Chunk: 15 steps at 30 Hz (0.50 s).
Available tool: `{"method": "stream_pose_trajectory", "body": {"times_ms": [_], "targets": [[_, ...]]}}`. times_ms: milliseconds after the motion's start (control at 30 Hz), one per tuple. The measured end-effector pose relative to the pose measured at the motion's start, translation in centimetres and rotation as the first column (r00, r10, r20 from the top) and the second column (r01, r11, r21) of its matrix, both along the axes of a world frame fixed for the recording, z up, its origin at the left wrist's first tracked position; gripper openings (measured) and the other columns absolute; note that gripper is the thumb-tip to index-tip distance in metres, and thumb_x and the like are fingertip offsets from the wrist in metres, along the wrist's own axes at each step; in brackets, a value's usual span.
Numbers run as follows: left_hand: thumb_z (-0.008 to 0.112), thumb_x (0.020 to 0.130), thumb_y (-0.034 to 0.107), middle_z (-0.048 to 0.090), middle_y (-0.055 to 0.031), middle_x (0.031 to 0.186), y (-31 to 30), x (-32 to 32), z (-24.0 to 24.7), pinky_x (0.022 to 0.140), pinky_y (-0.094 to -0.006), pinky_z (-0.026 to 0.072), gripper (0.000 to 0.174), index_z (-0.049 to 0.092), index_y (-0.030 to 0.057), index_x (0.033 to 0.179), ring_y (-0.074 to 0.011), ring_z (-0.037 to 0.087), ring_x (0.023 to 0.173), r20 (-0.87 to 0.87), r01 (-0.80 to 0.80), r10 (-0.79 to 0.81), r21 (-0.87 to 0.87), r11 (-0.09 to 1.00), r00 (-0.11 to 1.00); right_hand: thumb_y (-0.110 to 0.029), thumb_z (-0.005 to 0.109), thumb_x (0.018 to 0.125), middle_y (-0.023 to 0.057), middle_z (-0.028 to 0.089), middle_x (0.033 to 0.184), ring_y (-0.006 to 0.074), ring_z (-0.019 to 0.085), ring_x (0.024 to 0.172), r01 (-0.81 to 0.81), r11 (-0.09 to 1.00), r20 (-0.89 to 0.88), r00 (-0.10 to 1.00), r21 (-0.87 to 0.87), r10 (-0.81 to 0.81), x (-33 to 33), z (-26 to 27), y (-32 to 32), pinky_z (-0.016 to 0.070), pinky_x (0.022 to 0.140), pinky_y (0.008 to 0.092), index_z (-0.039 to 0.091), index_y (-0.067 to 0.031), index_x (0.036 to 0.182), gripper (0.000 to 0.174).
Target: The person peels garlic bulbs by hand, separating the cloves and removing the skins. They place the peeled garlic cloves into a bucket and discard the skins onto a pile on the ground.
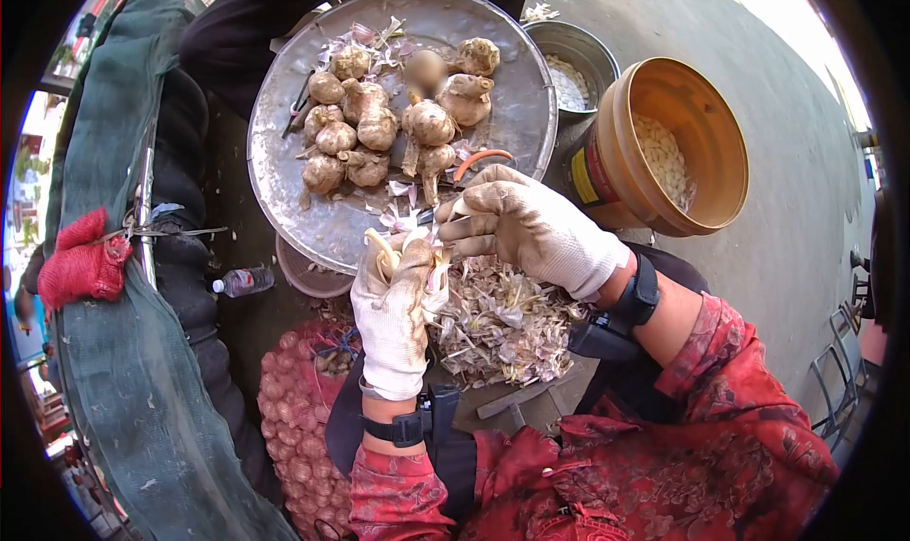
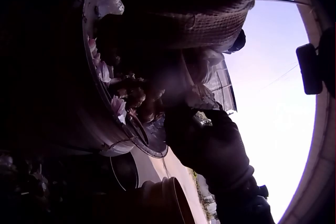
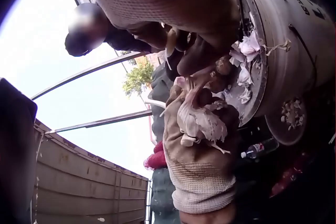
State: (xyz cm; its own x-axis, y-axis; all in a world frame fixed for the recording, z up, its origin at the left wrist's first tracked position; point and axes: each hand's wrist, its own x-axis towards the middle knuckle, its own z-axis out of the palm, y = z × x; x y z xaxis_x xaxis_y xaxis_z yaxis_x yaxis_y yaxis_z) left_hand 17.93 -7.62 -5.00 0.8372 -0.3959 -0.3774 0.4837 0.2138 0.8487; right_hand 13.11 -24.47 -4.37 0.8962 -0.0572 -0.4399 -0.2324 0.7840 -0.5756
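Observation:
Both hands wear white knitted gloves soiled brown. In the head view, the left hand (image 1: 393,323) grips a partly broken garlic bulb, its papery skin (image 3: 202,124) spread over the palm in the right wrist view. Curled just beside it, the right hand (image 1: 540,223) pinches a pale garlic clove (image 3: 170,43) between thumb and fingers. Past the hands, a round metal tray (image 1: 275,171) carries several whole garlic bulbs (image 1: 431,122), loose skins and an orange-handled tool (image 1: 482,162). The left wrist view is mostly dark.
A yellow-brown bucket (image 1: 730,162) with peeled cloves stands at right, a metal pot (image 1: 607,62) behind it. Garlic skins (image 1: 502,328) are heaped below the hands. A red net sack (image 1: 294,437) of bulbs and a plastic bottle (image 1: 244,281) lie left.

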Motion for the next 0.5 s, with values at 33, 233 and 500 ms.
{"method": "stream_pose_trajectory", "body": {"times_ms": [33, 233, 500], "targets": [[0.059, 0.091, 0.007, 0.065, -0.0057, 0.090, 0.1, 0.0, -0.2, 0.063, -0.0207, 0.0491, 0.018, 0.060, -0.0002, 0.107, -0.0100, 0.061, 0.074, -0.001, -0.002, 0.002, 0.000, 1.000, 1.000, -0.018, 0.054, 0.093, 0.0066, 0.060, 0.094, 0.0132, 0.062, 0.080, 0.024, 0.999, 0.030, 0.999, 0.034, -0.025, 0.1, -0.3, -0.1, 0.0550, 0.072, 0.0279, 0.053, -0.0034, 0.102, 0.017], [0.061, 0.090, 0.010, 0.064, -0.0044, 0.092, -0.1, -0.2, 0.0, 0.061, -0.0199, 0.0490, 0.019, 0.061, 0.0010, 0.107, -0.0083, 0.060, 0.075, 0.069, 0.084, -0.089, 0.074, 0.994, 0.994, -0.025, 0.061, 0.092, 0.0006, 0.060, 0.086, 0.0071, 0.057, 0.071, -0.288, 0.854, -0.087, 0.956, -0.432, 0.279, 0.6, 0.3, -0.2, 0.0475, 0.061, 0.0221, 0.055, -0.0053, 0.104, 0.024], [0.061, 0.091, 0.012, 0.064, -0.0044, 0.095, 0.7, -0.1, 0.2, 0.070, -0.0224, 0.0509, 0.023, 0.061, -0.0002, 0.109, -0.0091, 0.061, 0.081, 0.063, 0.177, -0.184, 0.109, 0.978, 0.981, -0.021, 0.057, 0.095, -0.0016, 0.060, 0.086, 0.0042, 0.053, 0.064, -0.365, 0.847, -0.099, 0.929, -0.387, 0.355, 0.2, 0.0, 0.2, 0.0452, 0.057, 0.0201, 0.058, -0.0047, 0.106, 0.019]]}}
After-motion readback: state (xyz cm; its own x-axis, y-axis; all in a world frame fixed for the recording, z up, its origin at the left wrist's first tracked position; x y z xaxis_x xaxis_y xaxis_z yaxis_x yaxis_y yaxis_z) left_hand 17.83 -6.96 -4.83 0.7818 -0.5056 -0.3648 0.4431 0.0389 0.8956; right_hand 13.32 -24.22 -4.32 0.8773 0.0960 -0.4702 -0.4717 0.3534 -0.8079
